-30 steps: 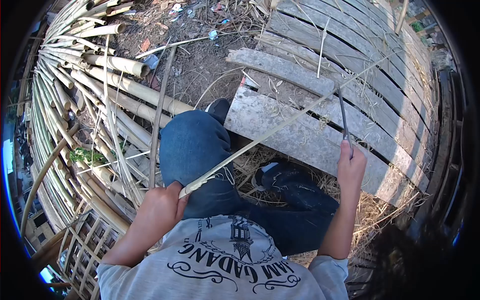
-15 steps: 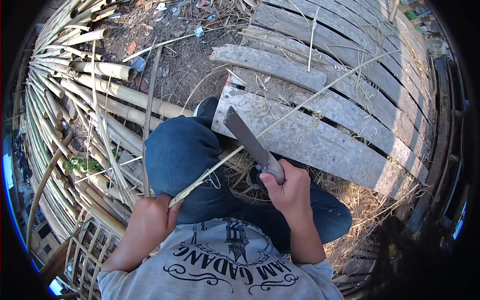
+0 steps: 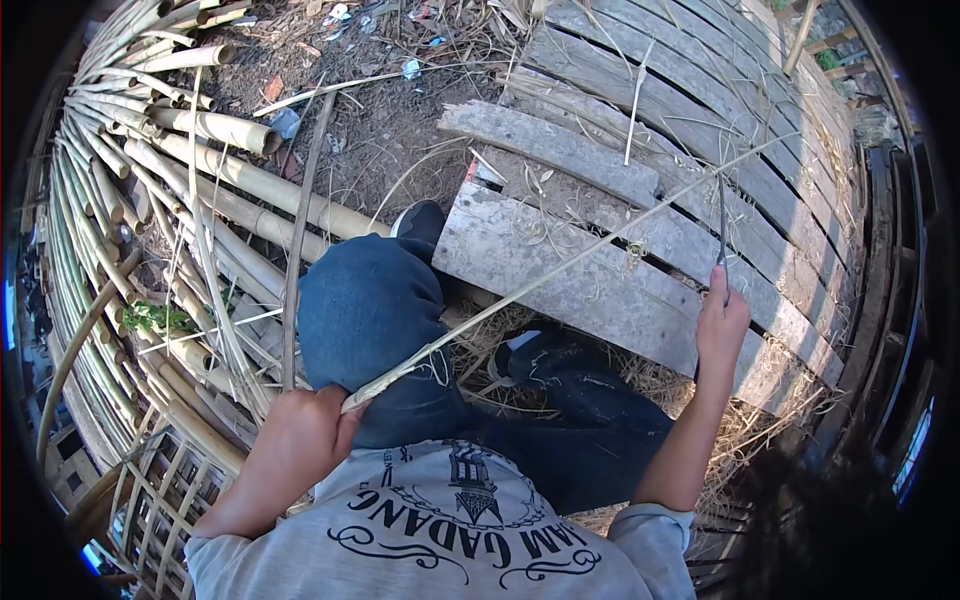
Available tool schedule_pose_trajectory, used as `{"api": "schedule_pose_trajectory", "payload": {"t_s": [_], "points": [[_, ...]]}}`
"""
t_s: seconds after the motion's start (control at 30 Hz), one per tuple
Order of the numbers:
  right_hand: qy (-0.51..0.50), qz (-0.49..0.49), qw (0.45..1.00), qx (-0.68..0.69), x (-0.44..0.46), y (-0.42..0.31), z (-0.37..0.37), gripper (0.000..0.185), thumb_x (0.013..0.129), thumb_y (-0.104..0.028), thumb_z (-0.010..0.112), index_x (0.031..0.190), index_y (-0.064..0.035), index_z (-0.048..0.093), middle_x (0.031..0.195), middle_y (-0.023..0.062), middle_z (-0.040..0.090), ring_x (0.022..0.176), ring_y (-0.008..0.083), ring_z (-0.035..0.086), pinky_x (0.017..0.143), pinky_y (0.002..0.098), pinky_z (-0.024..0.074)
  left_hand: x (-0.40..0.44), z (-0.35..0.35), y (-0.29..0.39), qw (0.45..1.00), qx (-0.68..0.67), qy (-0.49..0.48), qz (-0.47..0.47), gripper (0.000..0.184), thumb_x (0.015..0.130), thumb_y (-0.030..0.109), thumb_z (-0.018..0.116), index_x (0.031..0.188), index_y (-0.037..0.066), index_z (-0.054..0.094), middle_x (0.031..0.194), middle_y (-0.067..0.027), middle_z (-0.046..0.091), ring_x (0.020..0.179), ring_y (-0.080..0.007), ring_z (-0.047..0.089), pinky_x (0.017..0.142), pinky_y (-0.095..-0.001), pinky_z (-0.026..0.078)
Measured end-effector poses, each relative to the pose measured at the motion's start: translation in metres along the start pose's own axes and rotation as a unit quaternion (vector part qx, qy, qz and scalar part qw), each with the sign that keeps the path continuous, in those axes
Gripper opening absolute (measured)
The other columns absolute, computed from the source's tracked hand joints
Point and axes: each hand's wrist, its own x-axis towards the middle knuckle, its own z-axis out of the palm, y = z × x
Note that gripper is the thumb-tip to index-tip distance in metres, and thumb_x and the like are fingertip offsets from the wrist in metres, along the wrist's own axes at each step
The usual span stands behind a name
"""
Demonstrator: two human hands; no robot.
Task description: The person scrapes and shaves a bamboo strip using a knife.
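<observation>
My left hand is closed around the near end of a long, thin bamboo strip. Beside my bent knee the strip rises and slants away to the upper right, over the wooden planks. Loose fibres curl from it close to my left hand. My right hand grips the handle of a machete, out over the right side of the planks. Its blade is seen nearly edge-on, pointing away from me, with the tip close to the far part of the strip; whether they touch I cannot tell.
A low platform of worn planks lies ahead and to the right, with shavings on it. Bamboo poles are piled at the left. A woven bamboo lattice stands at lower left. Straw and litter cover the ground.
My right hand has moved outward to the right with the machete, whose blade has turned from broadside to nearly edge-on. My left hand keeps its hold on the strip.
</observation>
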Motion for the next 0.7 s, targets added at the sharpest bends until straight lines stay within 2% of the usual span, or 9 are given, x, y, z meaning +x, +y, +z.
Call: {"api": "schedule_pose_trajectory", "payload": {"t_s": [0.1,0.17,0.2,0.23,0.27,0.3,0.53,0.63,0.7], "points": [[-0.034,-0.007,0.994,0.106,-0.041,-0.005,0.003,0.055,0.097,-0.046,0.051,0.066,-0.0015,0.050,0.051,0.0009,0.046,0.043,0.0078,0.041,0.041,0.0289,0.0302,0.003,-0.003,0.002,1.000,-0.016,0.004,0.008,0.034,0.091,0.020,0.061,0.068,-0.006,0.058,0.057,-0.0247,0.054,0.057,-0.0447,0.057,0.054,-0.0480,0.045],[-0.109,0.000,0.973,0.201,-0.078,-0.036,0.004,0.060,0.088,-0.053,0.063,0.071,0.0036,0.053,0.051,0.0075,0.037,0.051,0.0124,0.037,0.046,0.0334,0.0305,0.004,-0.006,0.005,1.000,-0.026,-0.002,0.012,0.034,0.091,0.020,0.061,0.069,-0.006,0.059,0.058,-0.0245,0.055,0.058,-0.0446,0.057,0.054,-0.0479,0.045],[-0.132,-0.042,0.971,0.194,-0.090,-0.055,0.008,0.063,0.083,-0.059,0.065,0.071,0.0017,0.053,0.049,0.0067,0.035,0.048,0.0147,0.033,0.044,0.0329,0.0295,0.005,-0.008,0.006,0.999,-0.029,-0.024,-0.011,0.035,0.091,0.021,0.060,0.070,-0.006,0.060,0.058,-0.0243,0.055,0.058,-0.0442,0.058,0.054,-0.0474,0.045],[-0.158,-0.103,0.967,0.171,-0.096,-0.075,0.011,0.063,0.080,-0.062,0.067,0.071,-0.0001,0.054,0.047,0.0093,0.039,0.042,0.0235,0.042,0.044,0.0341,0.0344,0.006,-0.010,0.008,0.998,-0.029,-0.048,-0.030,0.035,0.092,0.023,0.059,0.071,-0.006,0.060,0.059,-0.0241,0.056,0.058,-0.0439,0.058,0.055,-0.0469,0.045],[-0.178,-0.116,0.966,0.149,-0.102,-0.090,0.017,0.063,0.078,-0.062,0.068,0.069,-0.0014,0.055,0.049,0.0142,0.046,0.048,0.0362,0.054,0.047,0.0376,0.0414,0.006,-0.012,0.009,0.998,-0.022,-0.054,-0.022,0.035,0.092,0.023,0.059,0.071,-0.006,0.060,0.059,-0.0241,0.056,0.058,-0.0439,0.058,0.055,-0.0469,0.045],[-0.185,-0.152,0.964,0.111,-0.103,-0.097,0.026,0.060,0.078,-0.060,0.069,0.068,-0.0024,0.054,0.052,0.0172,0.052,0.056,0.0411,0.059,0.049,0.0416,0.0454,0.007,-0.013,0.010,0.997,-0.024,-0.065,-0.045,0.037,0.093,0.024,0.058,0.073,-0.006,0.060,0.060,-0.0241,0.056,0.058,-0.0432,0.058,0.055,-0.0463,0.045],[-0.120,-0.199,0.972,0.032,-0.074,-0.091,0.057,0.065,0.078,-0.067,0.062,0.065,-0.0043,0.056,0.054,0.0166,0.057,0.054,0.0383,0.061,0.050,0.0446,0.0472,0.000,-0.017,0.016,0.994,-0.038,-0.052,-0.091,0.040,0.095,0.028,0.056,0.077,-0.008,0.060,0.061,-0.0248,0.056,0.058,-0.0406,0.057,0.057,-0.0451,0.043],[-0.105,-0.178,0.978,-0.030,-0.048,-0.074,0.048,0.066,0.079,-0.068,0.060,0.066,-0.0038,0.059,0.056,0.0179,0.059,0.058,0.0391,0.062,0.053,0.0460,0.0480,0.000,-0.009,0.007,0.996,-0.066,-0.042,-0.053,0.040,0.095,0.029,0.056,0.077,-0.007,0.060,0.061,-0.0251,0.055,0.057,-0.0416,0.056,0.057,-0.0455,0.043],[-0.090,-0.100,0.990,-0.042,-0.028,-0.065,0.038,0.066,0.079,-0.068,0.060,0.069,-0.0030,0.063,0.061,0.0203,0.062,0.064,0.0406,0.064,0.058,0.0478,0.0492,-0.002,-0.005,0.004,0.997,-0.063,-0.035,-0.040,0.041,0.095,0.030,0.057,0.077,-0.007,0.060,0.061,-0.0252,0.055,0.057,-0.0418,0.056,0.057,-0.0455,0.043]]}}
